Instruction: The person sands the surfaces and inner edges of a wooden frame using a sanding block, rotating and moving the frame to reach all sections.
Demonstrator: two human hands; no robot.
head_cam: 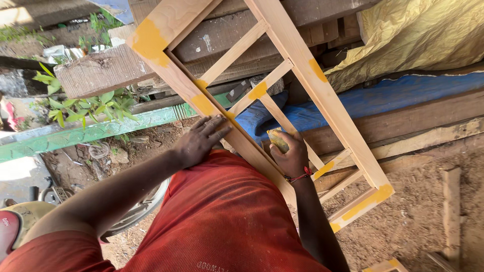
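Nearest, a red-clad thigh (222,211) props the wooden frame (282,100); the left hand (199,141) lies flat and open on the frame's near long rail, fingers spread, gripping nothing; the right hand (292,153) is closed round a folded piece of sandpaper (277,140), pressed against an inner slat just right of that rail; the frame's long axis runs diagonally from lower right up to upper left, yellow filler patches at its joints; beyond lie weathered planks (116,70), a blue tarp (398,95) and green plants (85,106).

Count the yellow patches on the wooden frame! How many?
About 8 on the wooden frame: top corner, three along the left rail, one on the right rail, one mid crossbar, two or more near the bottom corner. The hands may hide others.
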